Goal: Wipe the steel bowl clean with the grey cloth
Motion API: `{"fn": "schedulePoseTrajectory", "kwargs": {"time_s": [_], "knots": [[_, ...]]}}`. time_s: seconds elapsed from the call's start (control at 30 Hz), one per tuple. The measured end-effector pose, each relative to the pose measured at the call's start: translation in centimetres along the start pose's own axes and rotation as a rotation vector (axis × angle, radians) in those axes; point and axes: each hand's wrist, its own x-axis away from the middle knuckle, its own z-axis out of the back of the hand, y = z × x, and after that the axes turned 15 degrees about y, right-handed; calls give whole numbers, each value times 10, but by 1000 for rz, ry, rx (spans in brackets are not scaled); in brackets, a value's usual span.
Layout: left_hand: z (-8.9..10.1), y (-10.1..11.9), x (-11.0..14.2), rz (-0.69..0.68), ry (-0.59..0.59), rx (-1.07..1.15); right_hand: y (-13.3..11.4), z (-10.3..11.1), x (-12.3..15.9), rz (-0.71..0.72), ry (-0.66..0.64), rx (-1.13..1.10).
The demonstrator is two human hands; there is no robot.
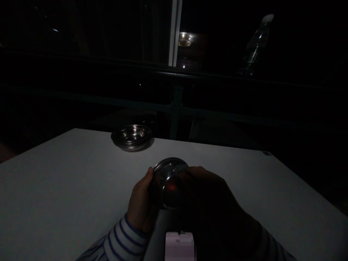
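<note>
A shiny metal bowl (169, 181) is held tilted above the near middle of the white table, its rounded surface catching reflections. My left hand (140, 203) grips its left edge, with the thumb up along the rim. My right hand (214, 188), dark in shadow, is closed at the bowl's right side; its fingers are hard to make out. Farther back on the table, a stack of metal bowls (132, 137) stands near the far edge, left of the held one.
The white table (81, 174) ends at a far edge before dark railings (176, 105) and a window frame (174, 32). A clear plastic bottle (255, 47) stands at the back right. A pale pink, partly pixelated object (179, 248) shows at the bottom. Most surroundings are very dark.
</note>
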Motion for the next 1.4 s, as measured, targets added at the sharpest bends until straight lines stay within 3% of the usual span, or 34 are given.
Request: {"fn": "schedulePoseTrajectory", "kwargs": {"time_s": [0.13,0.23,0.33,0.43,0.53,0.6,0.87,1.03,1.2,1.4], "knots": [[0,-1,-1,-9,-9,26,-1,-4,-2,23,107,-42],[-1,-1,-1,36,-19,61,1,-6,1,5,96,-14],[-2,-1,0,82,10,62,1,-21,13,87,93,74],[-3,0,1,89,51,51,1,-39,26,268,352,156],[-4,0,2,98,35,48,1,-39,26,187,274,149],[-4,0,2,97,28,47,-1,-32,22,204,204,112],[0,-3,-1,69,79,11,-19,-26,24,197,260,192],[0,-2,0,84,52,13,-20,-31,23,193,391,231],[-2,0,1,71,63,22,-29,-36,33,229,266,200],[-2,-2,1,80,63,36,-22,-27,27,171,287,185]]}}
